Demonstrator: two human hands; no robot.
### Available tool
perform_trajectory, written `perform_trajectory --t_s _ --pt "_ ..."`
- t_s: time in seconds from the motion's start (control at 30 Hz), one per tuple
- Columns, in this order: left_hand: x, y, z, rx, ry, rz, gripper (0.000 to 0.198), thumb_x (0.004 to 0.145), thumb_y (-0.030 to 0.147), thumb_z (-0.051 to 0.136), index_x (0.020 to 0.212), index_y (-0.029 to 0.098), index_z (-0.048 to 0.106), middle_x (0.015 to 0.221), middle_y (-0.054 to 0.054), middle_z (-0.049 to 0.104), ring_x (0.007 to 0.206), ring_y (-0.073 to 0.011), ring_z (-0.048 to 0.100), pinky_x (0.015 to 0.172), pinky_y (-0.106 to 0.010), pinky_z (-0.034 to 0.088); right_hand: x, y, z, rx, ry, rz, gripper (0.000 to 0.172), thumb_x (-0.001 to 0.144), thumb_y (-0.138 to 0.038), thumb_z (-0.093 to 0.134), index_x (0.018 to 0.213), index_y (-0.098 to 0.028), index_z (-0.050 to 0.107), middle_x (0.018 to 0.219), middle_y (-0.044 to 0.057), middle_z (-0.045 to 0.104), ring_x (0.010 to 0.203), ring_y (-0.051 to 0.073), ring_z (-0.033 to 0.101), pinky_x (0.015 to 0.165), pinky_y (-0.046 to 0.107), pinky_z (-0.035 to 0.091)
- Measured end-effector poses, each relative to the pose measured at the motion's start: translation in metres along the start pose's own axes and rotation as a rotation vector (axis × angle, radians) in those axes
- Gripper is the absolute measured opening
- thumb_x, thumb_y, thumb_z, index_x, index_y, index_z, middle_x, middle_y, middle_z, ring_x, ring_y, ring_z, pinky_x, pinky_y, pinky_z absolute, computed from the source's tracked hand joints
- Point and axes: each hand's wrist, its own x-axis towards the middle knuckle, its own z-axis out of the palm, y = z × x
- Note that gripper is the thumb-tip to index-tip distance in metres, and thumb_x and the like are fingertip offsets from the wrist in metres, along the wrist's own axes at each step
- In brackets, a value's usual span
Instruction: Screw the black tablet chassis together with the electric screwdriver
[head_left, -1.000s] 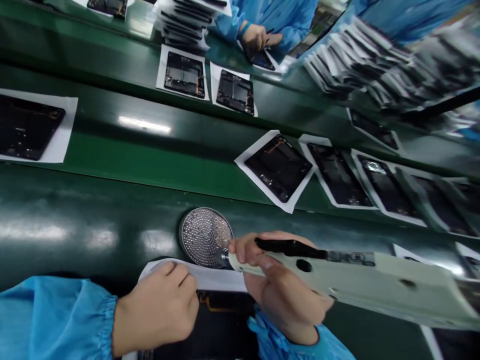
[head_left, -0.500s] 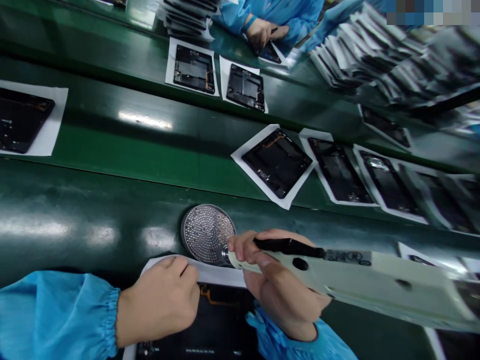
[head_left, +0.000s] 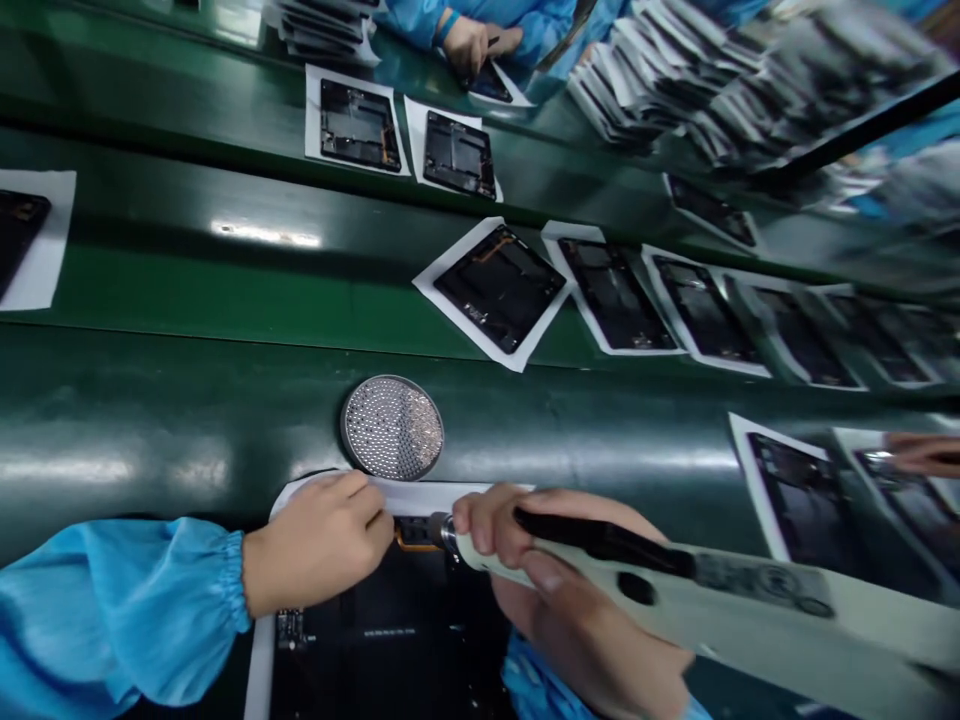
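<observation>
My right hand (head_left: 525, 555) is wrapped round a pale electric screwdriver (head_left: 675, 575) with a black lever. The driver's metal tip end points left, over the upper edge of a black tablet panel (head_left: 397, 640) near an orange flex cable (head_left: 414, 543). The panel lies on a white sheet (head_left: 450, 497). My left hand (head_left: 330, 540) rests on the panel's upper left, its fingers curled together beside the driver's tip; what they hold, if anything, is hidden. Just beyond the sheet sits a round metal dish (head_left: 392, 428) with a dimpled face and small screws on its right side.
Across the green bench (head_left: 187, 390) several similar panels (head_left: 500, 290) lie on white sheets in a row to the right. Farther back, a co-worker's hands (head_left: 469, 45) work on another panel. Stacks of wrapped panels (head_left: 675, 70) stand behind. Another person's hand (head_left: 926, 453) reaches in at the right edge.
My right hand has brought the screwdriver's tip from the screw dish down to the panel's upper edge, next to my left hand. The camera view has shifted a little.
</observation>
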Motion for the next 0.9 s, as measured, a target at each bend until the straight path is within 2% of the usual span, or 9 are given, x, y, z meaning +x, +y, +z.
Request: perform_trajectory --t_s 0.2,0.47,0.73,0.9 --pt "-0.002 -0.003 0.007 0.035 0.027 0.044 0.017 0.095 0.011 0.055 0.080 0.011 0.064 0.077 -0.005 0.059 0.072 -0.0204 0.053 0.058 -0.033 0.046 0.001 0.013 0.008 0.014 -0.016 -0.016 0.025 0.087 -0.015 0.066 0.108 -0.028 0.070 0.067 -0.002 0.060 0.066 0.016 0.060 0.067 0.034 0.055" --pt "0.001 0.005 0.010 0.054 0.112 0.078 0.025 0.095 0.009 0.051 0.073 0.013 0.061 0.075 -0.005 0.058 0.072 -0.0198 0.055 0.059 -0.034 0.044 0.002 0.012 0.007 0.030 -0.037 -0.013 0.024 0.087 -0.015 0.065 0.107 -0.027 0.071 0.066 -0.002 0.059 0.064 0.015 0.058 0.065 0.034 0.056" --pt "0.002 0.012 0.003 0.083 0.066 0.104 0.021 0.093 0.012 0.053 0.076 0.010 0.066 0.075 -0.008 0.059 0.072 -0.0213 0.055 0.058 -0.034 0.040 -0.001 0.008 0.005 0.003 -0.030 0.027 0.024 0.086 -0.015 0.064 0.106 -0.028 0.071 0.063 -0.002 0.056 0.060 0.015 0.055 0.060 0.034 0.054" --pt "0.000 0.017 0.001 0.081 0.022 0.099 0.020 0.091 0.014 0.058 0.074 0.010 0.067 0.081 -0.011 0.063 0.076 -0.0233 0.056 0.061 -0.035 0.039 -0.003 0.007 0.003 -0.025 -0.022 0.079 0.025 0.085 -0.015 0.067 0.105 -0.030 0.071 0.062 -0.002 0.057 0.059 0.017 0.056 0.059 0.037 0.054"
